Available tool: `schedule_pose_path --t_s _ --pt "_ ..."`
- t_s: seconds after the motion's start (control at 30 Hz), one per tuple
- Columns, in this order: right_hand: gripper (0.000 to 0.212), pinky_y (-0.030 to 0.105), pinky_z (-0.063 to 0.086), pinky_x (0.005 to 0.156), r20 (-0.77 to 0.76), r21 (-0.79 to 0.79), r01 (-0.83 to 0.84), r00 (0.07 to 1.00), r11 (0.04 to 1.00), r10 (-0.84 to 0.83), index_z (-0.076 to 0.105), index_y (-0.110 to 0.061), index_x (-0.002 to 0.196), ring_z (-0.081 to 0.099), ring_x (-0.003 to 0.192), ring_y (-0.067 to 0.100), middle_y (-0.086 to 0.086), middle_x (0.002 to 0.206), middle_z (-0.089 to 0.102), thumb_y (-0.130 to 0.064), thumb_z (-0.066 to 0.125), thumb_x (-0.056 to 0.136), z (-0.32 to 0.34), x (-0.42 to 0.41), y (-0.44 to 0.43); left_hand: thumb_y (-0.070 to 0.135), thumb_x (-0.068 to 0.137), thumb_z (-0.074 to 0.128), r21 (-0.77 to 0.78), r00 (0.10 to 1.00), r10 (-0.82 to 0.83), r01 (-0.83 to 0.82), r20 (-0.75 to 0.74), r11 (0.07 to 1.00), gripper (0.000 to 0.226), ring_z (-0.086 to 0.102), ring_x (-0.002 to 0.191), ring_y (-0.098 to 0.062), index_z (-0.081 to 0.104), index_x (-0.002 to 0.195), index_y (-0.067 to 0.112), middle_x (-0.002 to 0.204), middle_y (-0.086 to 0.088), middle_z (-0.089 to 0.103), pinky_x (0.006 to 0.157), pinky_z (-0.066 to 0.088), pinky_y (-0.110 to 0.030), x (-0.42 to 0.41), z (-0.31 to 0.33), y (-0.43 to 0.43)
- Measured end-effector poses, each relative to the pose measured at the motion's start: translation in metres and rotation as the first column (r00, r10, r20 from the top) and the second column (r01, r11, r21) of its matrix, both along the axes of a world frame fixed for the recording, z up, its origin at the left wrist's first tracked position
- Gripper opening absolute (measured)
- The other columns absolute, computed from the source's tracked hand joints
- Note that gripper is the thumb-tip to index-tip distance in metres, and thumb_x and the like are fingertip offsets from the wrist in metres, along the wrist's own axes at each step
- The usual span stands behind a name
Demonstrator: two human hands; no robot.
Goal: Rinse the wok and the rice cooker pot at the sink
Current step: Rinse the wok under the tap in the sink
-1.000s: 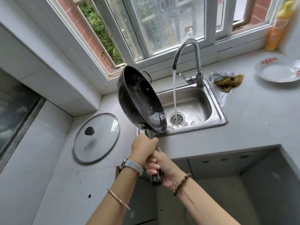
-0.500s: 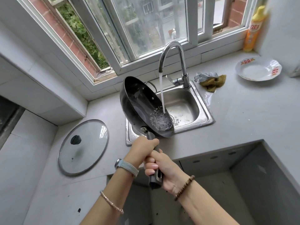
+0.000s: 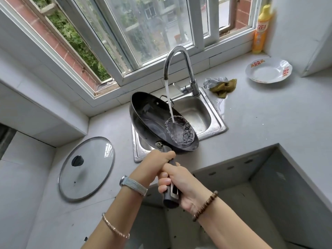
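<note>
round black wok (image 3: 152,123) tilted, tap water pooling, both hands gripping handle

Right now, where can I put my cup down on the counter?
The biggest bare patch is the counter between the sink, the plate and the cloths. A smaller strip lies between the glass lid and the sink. Over the sink it is crowded: the wok, running water, the left hand and right hand on its handle.
</note>
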State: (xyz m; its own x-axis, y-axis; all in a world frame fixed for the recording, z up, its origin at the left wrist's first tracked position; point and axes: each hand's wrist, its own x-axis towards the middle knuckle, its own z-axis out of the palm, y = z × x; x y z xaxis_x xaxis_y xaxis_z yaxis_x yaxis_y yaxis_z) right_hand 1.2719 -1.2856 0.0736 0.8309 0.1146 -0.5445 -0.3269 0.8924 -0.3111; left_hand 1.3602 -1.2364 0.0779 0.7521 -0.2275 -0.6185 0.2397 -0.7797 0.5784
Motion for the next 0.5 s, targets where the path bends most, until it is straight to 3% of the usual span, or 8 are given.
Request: schedule_pose_path --t_s 0.17,0.3,0.4,0.5 --pt "0.018 0.018 0.038 0.035 -0.032 -0.112 -0.031 0.999 0.993 0.027 0.038 -0.013 0.095 0.038 0.036 0.006 0.000 0.053 0.039 0.003 0.044 0.089 0.007 -0.011 -0.006 0.020 0.087 0.060 -0.174 0.990 0.025 -0.049 -0.138 0.983 0.026 0.052 0.048 -0.014 0.055 0.063 0.010 0.058 -0.003 0.060 0.052 0.040 -0.021 -0.009 -0.008 0.001" --pt "0.015 0.018 0.038 0.036 -0.076 -0.224 -0.096 0.994 0.970 0.081 0.040 -0.012 0.091 0.039 0.035 0.007 0.001 0.052 0.041 0.003 0.042 0.088 0.008 -0.022 -0.016 0.018 0.093 0.053 -0.242 0.968 0.014 -0.077 -0.250 0.967 0.031 0.051 0.040 -0.009 0.055 0.063 0.010 0.050 0.002 0.057 0.045 0.038 -0.019 -0.019 -0.016 -0.004" --pt "0.015 0.019 0.039 0.037 -0.091 -0.293 -0.128 0.990 0.947 0.106 0.040 -0.011 0.090 0.041 0.036 0.008 0.001 0.052 0.043 0.003 0.043 0.088 0.010 -0.029 -0.021 0.017 0.095 0.053 -0.253 0.967 0.031 -0.096 -0.252 0.963 0.032 0.046 0.031 -0.007 0.053 0.064 0.010 0.042 0.004 0.053 0.037 0.033 -0.015 -0.028 -0.017 -0.009" --pt "0.013 0.019 0.040 0.037 -0.104 -0.346 -0.155 0.987 0.925 0.126 0.043 -0.010 0.089 0.042 0.036 0.008 0.001 0.052 0.043 0.004 0.043 0.087 0.012 -0.034 -0.025 0.021 0.094 0.055 -0.275 0.964 0.035 -0.110 -0.263 0.955 0.029 0.044 0.036 -0.010 0.053 0.067 0.011 0.048 0.001 0.052 0.041 0.032 -0.018 -0.034 -0.018 -0.012"
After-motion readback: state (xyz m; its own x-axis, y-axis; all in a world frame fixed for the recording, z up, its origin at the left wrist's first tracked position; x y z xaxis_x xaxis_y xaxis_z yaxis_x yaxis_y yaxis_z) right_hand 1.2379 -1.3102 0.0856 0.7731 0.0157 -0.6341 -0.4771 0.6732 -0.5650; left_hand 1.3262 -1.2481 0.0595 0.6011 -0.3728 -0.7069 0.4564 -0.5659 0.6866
